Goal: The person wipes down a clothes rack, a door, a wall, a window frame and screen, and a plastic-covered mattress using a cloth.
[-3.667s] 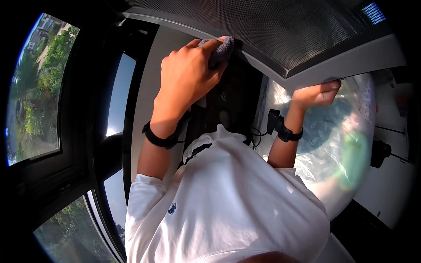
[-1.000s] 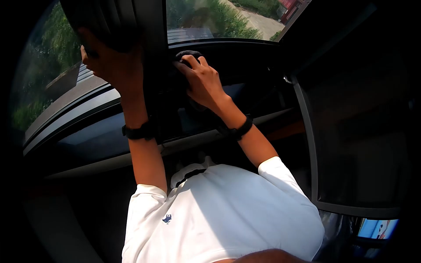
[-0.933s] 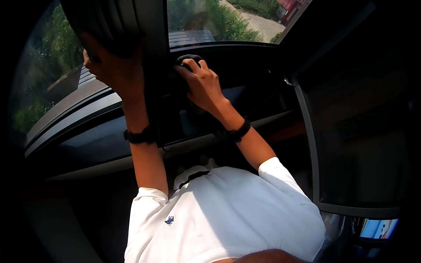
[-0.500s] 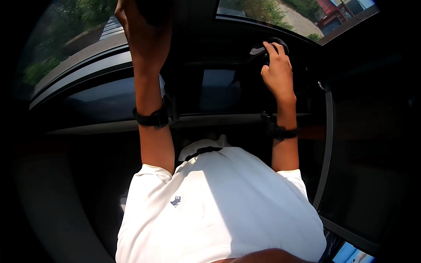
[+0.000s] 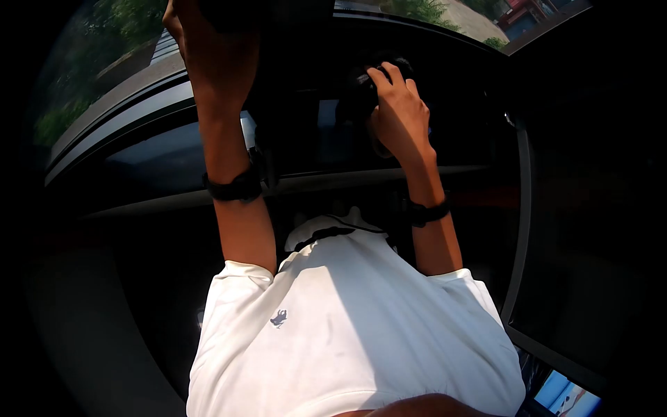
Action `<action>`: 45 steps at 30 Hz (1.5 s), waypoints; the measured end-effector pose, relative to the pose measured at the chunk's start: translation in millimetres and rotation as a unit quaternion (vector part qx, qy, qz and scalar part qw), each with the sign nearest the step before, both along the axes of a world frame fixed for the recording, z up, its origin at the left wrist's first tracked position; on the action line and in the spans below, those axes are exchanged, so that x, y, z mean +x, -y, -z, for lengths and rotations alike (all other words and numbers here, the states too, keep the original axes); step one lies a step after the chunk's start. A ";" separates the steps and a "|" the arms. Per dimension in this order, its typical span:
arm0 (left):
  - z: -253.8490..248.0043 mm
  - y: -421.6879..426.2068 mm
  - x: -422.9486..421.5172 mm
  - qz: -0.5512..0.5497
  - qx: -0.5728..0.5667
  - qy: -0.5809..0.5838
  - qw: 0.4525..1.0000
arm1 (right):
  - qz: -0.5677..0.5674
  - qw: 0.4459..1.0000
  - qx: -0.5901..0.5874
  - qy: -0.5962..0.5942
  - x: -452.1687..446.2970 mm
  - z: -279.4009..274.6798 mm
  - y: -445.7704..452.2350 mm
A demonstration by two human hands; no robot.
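Note:
My left hand [image 5: 219,59] reaches up to the top edge at the left. Its fingers are lost in a black shape [image 5: 233,12] and beyond the edge, so its grip cannot be made out. In the upper middle, my right hand [image 5: 403,115] has its fingers curled over a dark rounded object [image 5: 361,78] whose kind is too dark to tell. Behind this hand lies a dark, glossy panel [image 5: 330,139] with a pale reflection. Each wrist wears a black band, the left band [image 5: 236,186] and the right band [image 5: 427,213].
A window [image 5: 97,104] on the left shows greenery. Another window [image 5: 458,17] at the upper right shows a path and buildings. A grey strip [image 5: 523,208] runs down the right side. At the lower right is a bright blue-and-white patch [image 5: 566,396].
My right hand has moved left along the dark panel, and the dark rounded object has moved with it. My left hand has shifted slightly left and up.

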State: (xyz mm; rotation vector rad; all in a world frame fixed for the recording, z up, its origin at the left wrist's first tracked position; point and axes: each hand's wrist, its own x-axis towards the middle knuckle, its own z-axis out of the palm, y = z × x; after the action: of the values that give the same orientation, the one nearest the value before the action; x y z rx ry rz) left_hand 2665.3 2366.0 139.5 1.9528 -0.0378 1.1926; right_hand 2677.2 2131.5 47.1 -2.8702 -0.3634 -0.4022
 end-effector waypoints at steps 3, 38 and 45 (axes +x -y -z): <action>17.8 -13.3 17.1 -0.012 0.047 0.098 0.994 | 0.147 0.987 0.009 -0.058 1.9 6.5 61.0; 102.2 34.4 -60.6 0.163 0.157 -0.331 0.916 | -0.191 0.981 0.007 0.027 -59.5 67.9 -102.0; 117.0 -21.3 -89.1 -0.025 0.172 -0.333 0.927 | -0.296 0.950 0.099 0.028 -57.9 66.6 -170.7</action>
State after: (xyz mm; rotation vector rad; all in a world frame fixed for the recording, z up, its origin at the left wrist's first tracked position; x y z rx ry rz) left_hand 2576.2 2387.3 22.5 2.5949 0.1692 0.5170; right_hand 2619.4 2302.2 -19.5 -2.4007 -1.0847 -0.3750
